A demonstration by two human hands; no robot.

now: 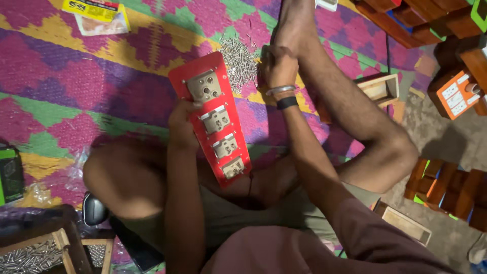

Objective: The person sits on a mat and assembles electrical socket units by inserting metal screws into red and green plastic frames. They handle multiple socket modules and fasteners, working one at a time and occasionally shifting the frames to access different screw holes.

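Woven floor mat in purple, yellow and green fills the background, with the person seated on it, knees drawn up. At 7 o'clock, a wooden tray holds loose screws, and a green-edged dark object lies at 9 o'clock on the frame edge. At 11 o'clock a yellow printed packet rests on the mat. Centre: the left hand grips the left edge of a long red panel carrying four beige socket modules in a row; the fingers are clenched around that edge, thumb side toward the camera. The panel is tilted, its upper end pointing toward 11 o'clock and its lower end resting near the person's lap. Just beyond the panel's upper end, at 12 o'clock, a heap of small silver screws lies on the mat. The right hand, wearing a metal bangle and a dark band at the wrist, sits at the heap's right edge with fingers curled downward; whether they hold a screw cannot be told. At 2 to 4 o'clock, wooden boxes and an orange-faced switch box stand on the bare floor.
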